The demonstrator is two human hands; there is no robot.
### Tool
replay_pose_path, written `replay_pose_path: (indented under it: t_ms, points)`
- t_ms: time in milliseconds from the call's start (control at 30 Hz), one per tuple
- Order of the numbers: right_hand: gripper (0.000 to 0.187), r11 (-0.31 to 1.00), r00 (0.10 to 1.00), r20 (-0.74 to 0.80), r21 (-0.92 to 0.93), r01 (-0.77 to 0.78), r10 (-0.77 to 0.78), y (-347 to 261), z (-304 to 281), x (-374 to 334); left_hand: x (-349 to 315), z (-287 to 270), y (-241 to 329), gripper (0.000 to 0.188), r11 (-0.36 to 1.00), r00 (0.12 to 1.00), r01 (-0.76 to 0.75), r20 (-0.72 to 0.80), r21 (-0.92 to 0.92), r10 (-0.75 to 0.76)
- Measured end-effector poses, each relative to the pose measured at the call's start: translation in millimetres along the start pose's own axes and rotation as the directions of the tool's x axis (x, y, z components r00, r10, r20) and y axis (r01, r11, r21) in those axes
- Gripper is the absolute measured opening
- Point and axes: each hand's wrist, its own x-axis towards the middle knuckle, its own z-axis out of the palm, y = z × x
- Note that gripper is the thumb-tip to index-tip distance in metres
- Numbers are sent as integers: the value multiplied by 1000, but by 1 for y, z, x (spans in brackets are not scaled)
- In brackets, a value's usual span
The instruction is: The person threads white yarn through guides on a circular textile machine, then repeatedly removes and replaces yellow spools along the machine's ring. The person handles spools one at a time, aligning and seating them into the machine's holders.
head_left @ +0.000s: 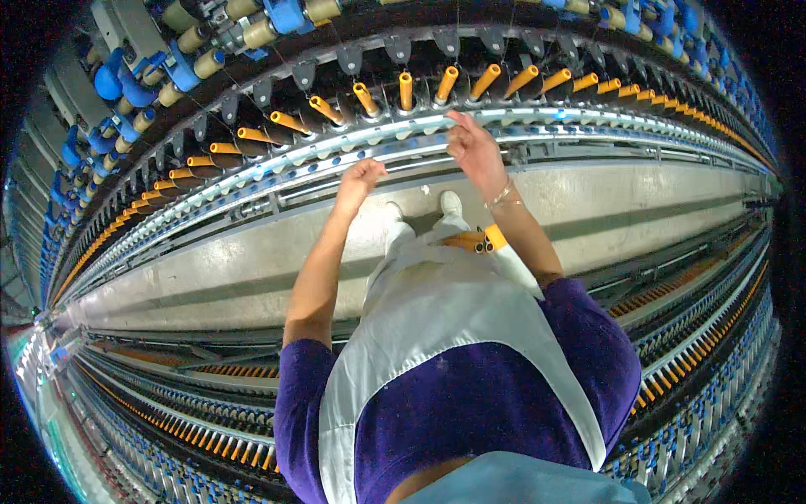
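Note:
My left hand [361,180] hovers in front of the spinning frame's metal rail [336,157], its fingers curled together. Whatever it may hold is too small to make out. To its right and a little farther forward is my right hand [477,149]. One finger stretches toward the rail while the others fold in; no thread or other thing shows clearly in them. Beyond the hands stands a curved row of orange tubes on spindles, including an upright orange tube [406,91] and a leaning orange tube [447,85]. Neither hand visibly touches these tubes.
Blue parts and beige rollers [260,34] line the machine's top. Several orange tubes [472,243] stick out of a pocket at my apron's [437,302] right side. A pale floor aisle [227,277] runs beneath me, with another spinning frame [193,420] behind.

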Motion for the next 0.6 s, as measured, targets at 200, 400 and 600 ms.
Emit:
replay_pose_path:
  t_ms: [200,400,600]
  points:
    - [24,186,988,121,-973,138,-100,55,-29,28,-21,63,57,51,998,799,-47,598,-37,60]
    - [34,-662,875,-19,-661,352,484,45,-62,-2,-26,18,67,17,974,574,-134,815,183,-74]
    - [56,507,894,417,-813,286,164,47,55,-58,-16,-32,25,24,979,897,178,425,-97,-121]
